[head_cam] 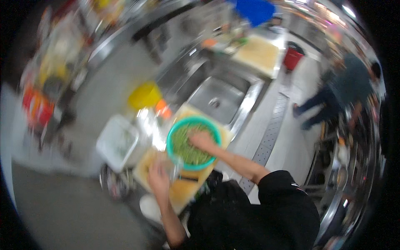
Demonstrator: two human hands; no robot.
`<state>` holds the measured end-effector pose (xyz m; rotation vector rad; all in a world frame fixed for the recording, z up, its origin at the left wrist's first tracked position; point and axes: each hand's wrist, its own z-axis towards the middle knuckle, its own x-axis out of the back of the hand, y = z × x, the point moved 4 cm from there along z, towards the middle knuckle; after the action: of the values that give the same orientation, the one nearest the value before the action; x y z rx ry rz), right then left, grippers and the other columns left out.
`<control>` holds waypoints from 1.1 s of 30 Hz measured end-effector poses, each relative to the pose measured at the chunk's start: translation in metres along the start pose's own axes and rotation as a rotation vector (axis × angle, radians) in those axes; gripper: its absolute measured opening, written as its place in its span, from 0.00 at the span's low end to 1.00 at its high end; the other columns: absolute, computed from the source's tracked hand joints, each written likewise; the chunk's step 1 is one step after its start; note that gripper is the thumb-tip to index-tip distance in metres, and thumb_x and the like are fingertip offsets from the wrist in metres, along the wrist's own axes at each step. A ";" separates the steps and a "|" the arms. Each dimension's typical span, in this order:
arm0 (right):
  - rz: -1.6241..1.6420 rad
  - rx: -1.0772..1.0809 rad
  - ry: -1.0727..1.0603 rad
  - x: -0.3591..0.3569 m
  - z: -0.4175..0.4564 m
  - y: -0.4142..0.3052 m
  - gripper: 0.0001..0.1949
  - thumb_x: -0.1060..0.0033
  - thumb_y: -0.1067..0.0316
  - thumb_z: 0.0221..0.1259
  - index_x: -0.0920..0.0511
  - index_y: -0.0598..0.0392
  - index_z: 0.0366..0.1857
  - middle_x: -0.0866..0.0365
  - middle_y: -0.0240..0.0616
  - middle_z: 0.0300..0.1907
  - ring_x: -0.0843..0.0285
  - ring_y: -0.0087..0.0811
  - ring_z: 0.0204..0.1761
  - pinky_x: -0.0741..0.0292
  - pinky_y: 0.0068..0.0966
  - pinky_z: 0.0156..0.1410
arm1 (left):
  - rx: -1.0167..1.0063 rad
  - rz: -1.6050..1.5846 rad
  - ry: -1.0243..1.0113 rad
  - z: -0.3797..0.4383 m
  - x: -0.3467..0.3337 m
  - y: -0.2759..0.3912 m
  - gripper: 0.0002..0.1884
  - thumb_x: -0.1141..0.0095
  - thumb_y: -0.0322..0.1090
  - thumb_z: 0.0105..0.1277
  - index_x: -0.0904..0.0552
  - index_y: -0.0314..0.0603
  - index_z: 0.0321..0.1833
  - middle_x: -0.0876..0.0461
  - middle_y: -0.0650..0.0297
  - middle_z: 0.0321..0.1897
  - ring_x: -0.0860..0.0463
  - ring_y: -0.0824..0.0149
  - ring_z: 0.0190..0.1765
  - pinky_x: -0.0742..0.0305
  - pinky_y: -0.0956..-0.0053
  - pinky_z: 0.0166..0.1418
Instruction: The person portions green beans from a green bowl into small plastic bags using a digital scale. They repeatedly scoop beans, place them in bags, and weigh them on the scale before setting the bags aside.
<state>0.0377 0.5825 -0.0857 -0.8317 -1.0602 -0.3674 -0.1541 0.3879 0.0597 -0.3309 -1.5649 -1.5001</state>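
Note:
A teal round basin (170,137) full of chopped green vegetables (184,147) stands on a yellowed cutting board (184,195). My right hand (201,140) reaches over the basin's rim into the greens. Its fingertips are buried, so what they grip is hidden. Beside the basin, on its left, my left hand (158,175) holds what looks like a clear plastic bag (173,167), blurred, against the basin's near side. A narrow dark object (188,178), too blurred to name, lies on the board just below the basin.
Left of the board sit a white plastic tub (107,142), a metal bowl (114,184) and shiny clear plastic (151,128). A yellow container (144,95) and orange pieces (163,109) lie behind. Beyond is a steel sink (218,98). Another person (347,81) bends at the right; a red bin (292,57) stands farther off.

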 end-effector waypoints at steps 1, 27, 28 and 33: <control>-0.032 -0.177 -0.176 0.009 0.002 -0.004 0.18 0.39 0.55 0.66 0.21 0.50 0.54 0.13 0.52 0.42 0.11 0.51 0.40 0.16 0.51 0.43 | -0.006 0.121 0.061 0.006 0.002 0.006 0.14 0.37 0.30 0.69 0.14 0.37 0.56 0.15 0.46 0.49 0.15 0.42 0.54 0.22 0.51 0.60; 0.853 -0.503 -0.738 0.103 0.053 -0.022 0.16 0.28 0.53 0.69 0.12 0.56 0.46 0.16 0.29 0.33 0.23 0.19 0.25 0.31 0.18 0.23 | 0.170 -0.460 -0.351 0.073 -0.100 0.038 0.42 0.28 0.27 0.55 0.29 0.38 0.77 0.18 0.47 0.63 0.15 0.48 0.62 0.17 0.58 0.60; 0.765 -0.504 -0.703 0.080 0.055 0.000 0.17 0.30 0.52 0.70 0.11 0.56 0.46 0.15 0.29 0.34 0.22 0.19 0.26 0.29 0.18 0.25 | 0.244 -0.485 -0.396 0.072 -0.108 0.037 0.42 0.27 0.28 0.55 0.28 0.38 0.76 0.19 0.46 0.65 0.16 0.47 0.63 0.19 0.58 0.62; -0.004 -0.281 -0.608 0.044 0.084 -0.002 0.15 0.35 0.59 0.69 0.12 0.63 0.42 0.15 0.36 0.35 0.15 0.29 0.35 0.16 0.34 0.34 | 0.132 -0.354 -0.171 0.065 -0.150 0.031 0.41 0.25 0.35 0.56 0.27 0.36 0.75 0.22 0.43 0.71 0.22 0.41 0.71 0.27 0.53 0.75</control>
<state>0.0046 0.6496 -0.0270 -1.2367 -1.5949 -0.2735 -0.0770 0.5111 -0.0215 -0.1104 -1.9253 -1.6577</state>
